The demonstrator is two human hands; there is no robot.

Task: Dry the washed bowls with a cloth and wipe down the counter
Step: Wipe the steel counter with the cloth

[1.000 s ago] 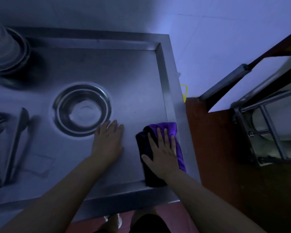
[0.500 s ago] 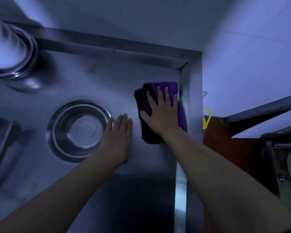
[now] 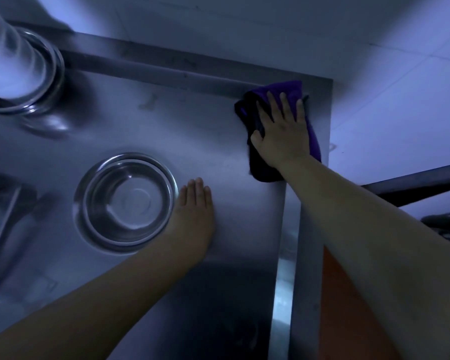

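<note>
Dim steel desk (image 3: 146, 131): right hand (image 3: 283, 128), fingers flat, presses cloth (image 3: 313, 136) into the corner; left hand (image 3: 192, 216) rests flat, empty. Keep firm, overlapping strokes.

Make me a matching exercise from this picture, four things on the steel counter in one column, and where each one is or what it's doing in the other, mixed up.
Column one:
1. purple cloth
2. single steel bowl
3. left hand
4. right hand

Column two:
A. lies flat on the bare counter beside the bowl
B. sits in the far right corner, under a hand
C. presses down on the cloth
D. stands upright and empty, left of a hand

Pairs: 1-B, 2-D, 3-A, 4-C
</note>
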